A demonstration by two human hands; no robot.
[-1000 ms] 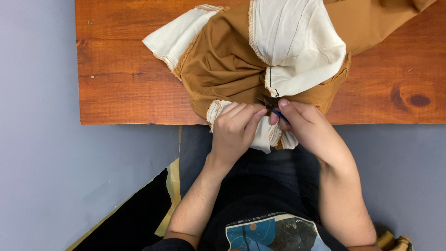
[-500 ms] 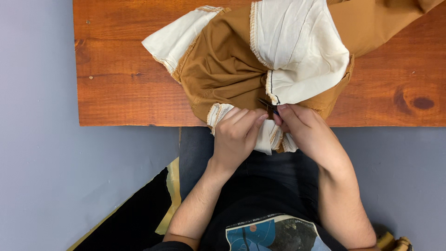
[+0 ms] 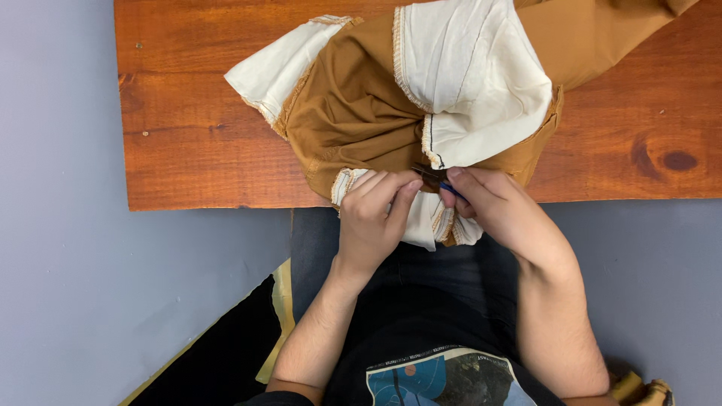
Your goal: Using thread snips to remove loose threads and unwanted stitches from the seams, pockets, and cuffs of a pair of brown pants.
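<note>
At the desk's near edge, both hands pinch the brown garment: left hand fingers clamped on its hem, right hand fingers closed around a small dark tool pointing leftward.

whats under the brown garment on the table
The wooden table shows around the brown garment; its near edge hangs over the person's lap. Anything beneath the cloth is covered.

A brown garment turned inside out, its cream pocket linings and frayed seam edges showing, lies bunched on the near edge of a wooden table, one cream-lined fold hanging over that edge. A small blue-handled tool touches the cloth there.
</note>
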